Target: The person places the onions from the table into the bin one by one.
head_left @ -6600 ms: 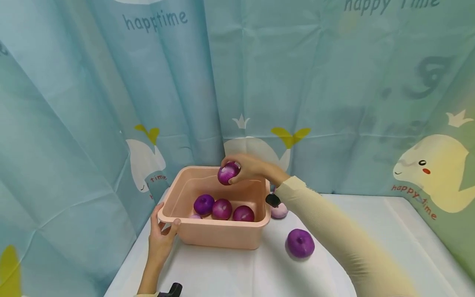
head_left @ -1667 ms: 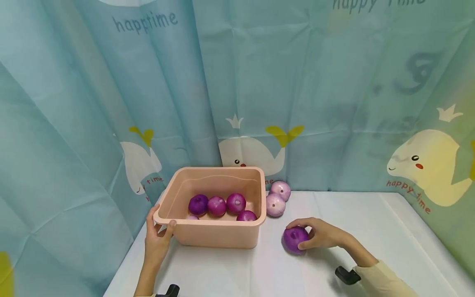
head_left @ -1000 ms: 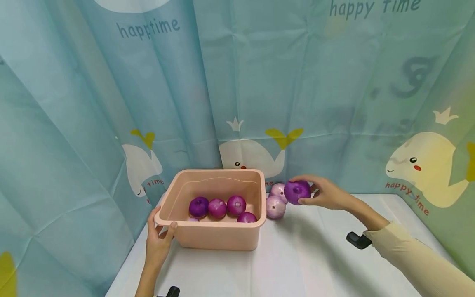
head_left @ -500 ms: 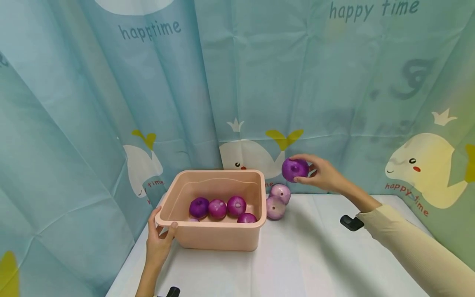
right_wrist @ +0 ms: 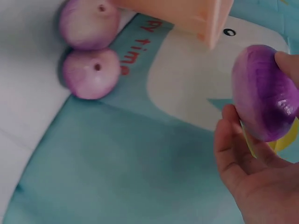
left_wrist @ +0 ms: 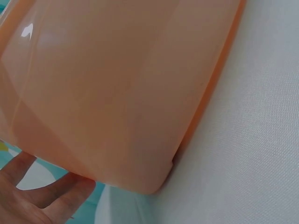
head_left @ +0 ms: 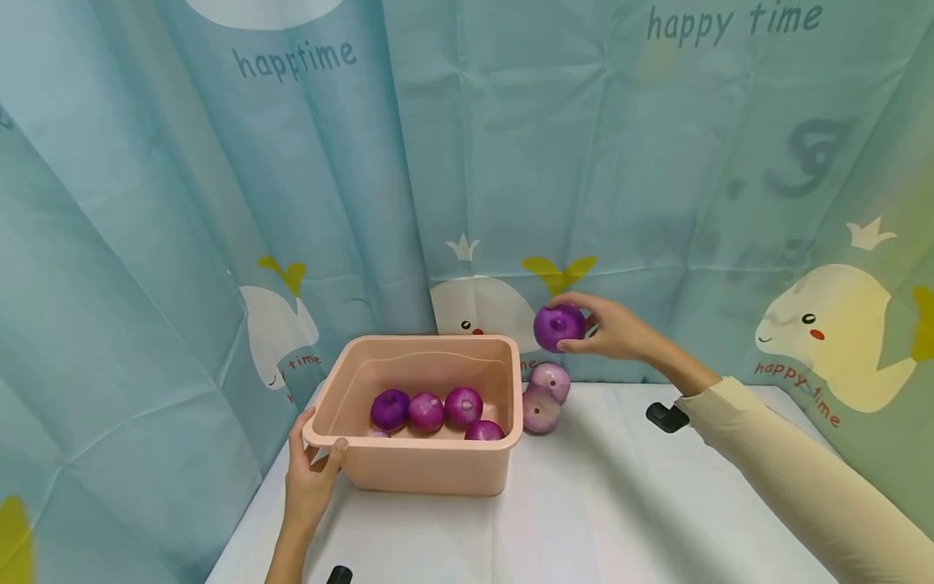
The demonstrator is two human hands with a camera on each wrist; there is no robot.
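A round, deep-purple onion (head_left: 559,327) was gripped by the curled fingers of the right hand (head_left: 609,331) in the air, above the table's far edge, just beyond the pink plastic tub's (head_left: 430,473) far right corner. The tub's near left corner was clasped by the left hand (head_left: 310,480).

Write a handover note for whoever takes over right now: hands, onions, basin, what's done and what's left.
Right hand grips a dark purple onion in the air, just right of the pink basin.
Left hand holds the basin's near left corner.
Done: at least four purple onions in the basin.
Left: the held onion, plus two pale onions on the table by the basin's right wall.
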